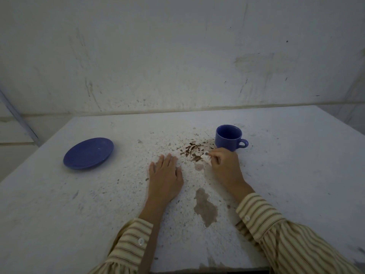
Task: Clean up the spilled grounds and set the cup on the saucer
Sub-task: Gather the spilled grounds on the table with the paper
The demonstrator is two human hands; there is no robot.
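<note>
White table point(59, 204), right hand point(224, 167) pinching tissue point(206, 158) on grounds point(192, 150), left hand point(165, 175) flat.

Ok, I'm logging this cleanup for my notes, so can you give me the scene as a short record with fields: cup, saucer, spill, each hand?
cup: blue cup, upright on the table, handle to the right, not on the saucer
saucer: blue saucer, bare, far left of the cup
grounds: brown grounds scattered just left of the cup
stain: damp patch nearer the person
right hand: right hand pinches a crumpled white tissue at the edge of the grounds
left hand: left hand flat on the table, holding nothing
</note>
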